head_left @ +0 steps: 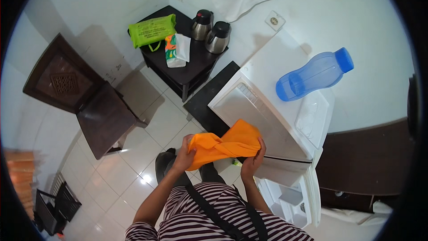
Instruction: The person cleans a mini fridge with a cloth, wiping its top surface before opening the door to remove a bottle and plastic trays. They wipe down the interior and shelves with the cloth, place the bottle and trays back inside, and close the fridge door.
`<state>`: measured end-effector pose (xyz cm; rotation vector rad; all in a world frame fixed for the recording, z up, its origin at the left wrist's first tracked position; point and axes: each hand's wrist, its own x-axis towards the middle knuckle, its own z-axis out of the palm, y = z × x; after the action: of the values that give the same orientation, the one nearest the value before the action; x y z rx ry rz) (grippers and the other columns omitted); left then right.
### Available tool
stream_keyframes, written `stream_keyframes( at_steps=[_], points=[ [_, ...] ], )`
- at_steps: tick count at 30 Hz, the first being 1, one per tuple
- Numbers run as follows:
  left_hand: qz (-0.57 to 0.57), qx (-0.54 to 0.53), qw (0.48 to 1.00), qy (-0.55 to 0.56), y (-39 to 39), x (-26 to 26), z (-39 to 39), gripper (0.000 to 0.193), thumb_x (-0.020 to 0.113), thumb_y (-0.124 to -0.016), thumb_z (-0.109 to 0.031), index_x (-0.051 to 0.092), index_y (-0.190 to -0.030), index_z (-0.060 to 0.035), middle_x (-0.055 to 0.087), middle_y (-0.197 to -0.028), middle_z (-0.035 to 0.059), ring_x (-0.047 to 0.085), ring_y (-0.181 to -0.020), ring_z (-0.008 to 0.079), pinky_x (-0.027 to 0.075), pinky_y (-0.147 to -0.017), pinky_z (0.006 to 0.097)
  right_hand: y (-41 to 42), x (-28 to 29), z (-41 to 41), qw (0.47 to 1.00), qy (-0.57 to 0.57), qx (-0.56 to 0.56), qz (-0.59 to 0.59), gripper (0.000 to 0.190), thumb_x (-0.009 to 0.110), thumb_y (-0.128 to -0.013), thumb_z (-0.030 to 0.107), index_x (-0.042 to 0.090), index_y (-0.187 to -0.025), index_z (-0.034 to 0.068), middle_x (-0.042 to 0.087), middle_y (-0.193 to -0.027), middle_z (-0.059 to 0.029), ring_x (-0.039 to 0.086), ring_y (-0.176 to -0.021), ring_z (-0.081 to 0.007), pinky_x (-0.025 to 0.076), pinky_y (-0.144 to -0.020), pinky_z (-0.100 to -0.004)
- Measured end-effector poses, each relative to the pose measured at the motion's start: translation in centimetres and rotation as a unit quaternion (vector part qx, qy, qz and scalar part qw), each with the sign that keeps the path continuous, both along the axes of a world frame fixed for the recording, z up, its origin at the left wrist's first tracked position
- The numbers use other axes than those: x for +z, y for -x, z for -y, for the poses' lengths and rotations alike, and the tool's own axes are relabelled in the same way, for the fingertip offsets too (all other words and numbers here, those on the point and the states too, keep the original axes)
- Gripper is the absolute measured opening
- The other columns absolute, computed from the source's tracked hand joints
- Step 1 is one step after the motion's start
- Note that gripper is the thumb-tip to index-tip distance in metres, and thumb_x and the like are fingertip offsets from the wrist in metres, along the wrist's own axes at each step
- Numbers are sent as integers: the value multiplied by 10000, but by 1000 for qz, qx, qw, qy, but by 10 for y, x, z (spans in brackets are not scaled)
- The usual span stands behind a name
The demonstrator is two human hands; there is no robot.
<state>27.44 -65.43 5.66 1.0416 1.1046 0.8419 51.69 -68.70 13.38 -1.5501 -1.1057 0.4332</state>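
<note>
An orange cloth [224, 147], bunched and twisted in its middle, is stretched between my two hands in front of my body. My left hand [185, 154] grips its left end, and my right hand [254, 159] holds its right end. Just beyond the cloth stands a small white refrigerator [284, 140] with its door [291, 197] open towards me; the door's inner shelves show. A translucent blue plastic bottle [309, 75] with a blue cap is on top of the refrigerator. Beside the bottle is a clear plastic tray [309, 115].
A dark side table [197, 70] in the corner holds a green wipes pack [152, 30], a tissue pack [176, 51] and two steel vacuum jugs [218, 37]. A wooden chair [103, 113] stands left, a black crate [55, 207] lower left. A dark wooden surface [361, 164] is at right.
</note>
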Motion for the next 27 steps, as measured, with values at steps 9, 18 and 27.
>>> stream_keyframes(
  at_steps=[9,18,27],
  points=[
    [-71,-35,997,-9,-105,-8,39,429,539,-961,15,477,-1378,-64,585,-1330,189,559,-1277,296,401,-1100,351,-21,-20,-46,995,-48,9,90,455,457,-1011,112,400,-1451,10,375,-1429,-207,372,-1360,-345,288,-1150,-439],
    [108,-84,984,-111,-192,-30,-23,520,534,-899,70,448,-1404,-18,564,-1224,194,557,-1192,348,435,-1039,398,-40,-33,-145,897,87,14,432,566,461,-1010,232,342,-1538,66,347,-1553,-230,306,-1432,-432,312,-1152,-487],
    [91,-122,986,-71,-225,-44,-63,605,560,-936,-7,379,-1503,-111,554,-1285,211,601,-1079,358,491,-953,411,-164,-88,-262,911,244,-49,329,672,474,-1007,417,333,-1527,15,402,-1515,-281,418,-1387,-430,349,-1151,-458]
  ],
)
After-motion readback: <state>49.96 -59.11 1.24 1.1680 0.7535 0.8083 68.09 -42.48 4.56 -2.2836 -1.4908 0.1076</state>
